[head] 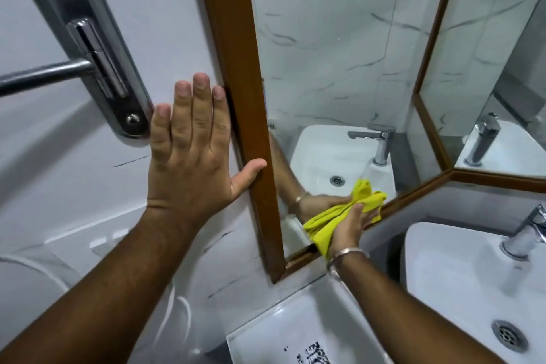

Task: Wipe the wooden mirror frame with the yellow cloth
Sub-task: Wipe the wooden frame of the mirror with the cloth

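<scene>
Yellow cloth (325,226) sits bunched in the right hand (353,229), whose fingers curl round it and press it against the bottom rail of the frame (240,68), near the lower left corner of the mirror (331,53). The left hand (192,156) lies flat and open on the tiled wall (165,9), holding nothing, fingers spread upward beside the frame's left upright and the thumb hooked over its front edge.

From where I stand, the likeliest trouble is the cloth itself. It is wadded, with a loose tail hanging below the palm, so only part of it seems to meet the wood; a stroke could skip the inner lip by the glass or leave the corner joint dusty. If the wad rides up, it may smear the mirror instead of cleaning the frame.

The braced thumb is another risk: wiping up the left upright would run into it unless that hand shifts, leaving a patch untouched. Leaning hard there might also rock the frame, though I cannot tell how firmly it is fixed.

A sink (458,289) and tap (523,233) sit just under the working arm, so a long sweep right could knock the wrist on the tap.
</scene>
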Demonstrator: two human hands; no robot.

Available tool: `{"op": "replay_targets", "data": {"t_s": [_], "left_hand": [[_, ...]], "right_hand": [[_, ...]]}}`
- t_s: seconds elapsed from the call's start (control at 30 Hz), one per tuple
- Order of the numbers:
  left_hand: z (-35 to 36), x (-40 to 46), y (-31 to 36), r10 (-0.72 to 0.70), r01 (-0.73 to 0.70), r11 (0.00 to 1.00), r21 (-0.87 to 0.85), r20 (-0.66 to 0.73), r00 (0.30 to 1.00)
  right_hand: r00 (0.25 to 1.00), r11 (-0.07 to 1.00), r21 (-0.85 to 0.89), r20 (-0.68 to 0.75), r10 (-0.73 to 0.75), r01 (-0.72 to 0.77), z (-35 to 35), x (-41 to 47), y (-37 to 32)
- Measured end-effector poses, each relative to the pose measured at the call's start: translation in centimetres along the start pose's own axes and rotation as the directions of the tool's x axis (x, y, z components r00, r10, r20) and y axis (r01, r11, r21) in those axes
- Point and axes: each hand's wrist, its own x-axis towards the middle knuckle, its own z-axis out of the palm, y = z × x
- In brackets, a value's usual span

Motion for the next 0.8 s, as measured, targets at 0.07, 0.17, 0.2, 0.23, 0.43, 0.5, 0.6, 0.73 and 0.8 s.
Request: {"op": "replay_targets", "data": {"t_s": [0.07,0.17,0.2,0.23,0.43,0.5,0.6,0.73,0.8], "left_hand": [[-0.1,-0.1,0.0,0.002,-0.002,1.0,0.004,0.003,1.0],[0.1,-0.1,0.1,-0.005,0.005,1.0,0.013,-0.001,1.0],[0.2,-0.1,0.1,-0.006,0.006,1.0,0.018,-0.001,1.0],[0.2,0.0,0.1,-0.004,0.004,1.0,0.018,-0.003,1.0],[0.1,0.0,0.1,-0.004,0.004,1.0,-0.027,-0.022,1.0],[0.2,0.0,0.1,-0.001,0.0,1.0,-0.028,-0.026,1.0],[0.1,0.0,0.1,-0.001,0.0,1.0,-0.02,-0.03,1.0],[0.0,0.1,-0.1,-0.003,0.002,0.999,-0.038,-0.03,1.0],[0.1,0.0,-0.1,-0.004,0.003,0.999,-0.035,-0.036,0.999]], "right_hand": [[0.998,0.999,0.003,-0.056,0.034,-0.034,-1.4,4.9,-1.5],[0.995,0.998,0.06,-0.1,-0.012,0.018,-3.0,10.7,-3.6],[0.995,0.997,0.069,-0.095,-0.028,0.034,-3.3,11.7,-3.8],[0.996,0.999,0.045,-0.091,-0.017,0.021,-3.4,12.2,-3.8],[0.988,0.992,0.096,-0.144,-0.064,0.079,-1.8,8.2,-2.6],[0.987,0.998,0.06,-0.16,0.019,-0.01,-0.7,5.0,-1.2],[0.996,0.997,0.043,-0.058,0.069,-0.066,1.3,-2.1,2.0],[0.997,0.996,0.04,0.035,0.073,-0.074,3.6,-9.9,4.6],[0.991,0.993,0.029,0.073,0.114,-0.116,3.6,-10.4,4.9]]}}
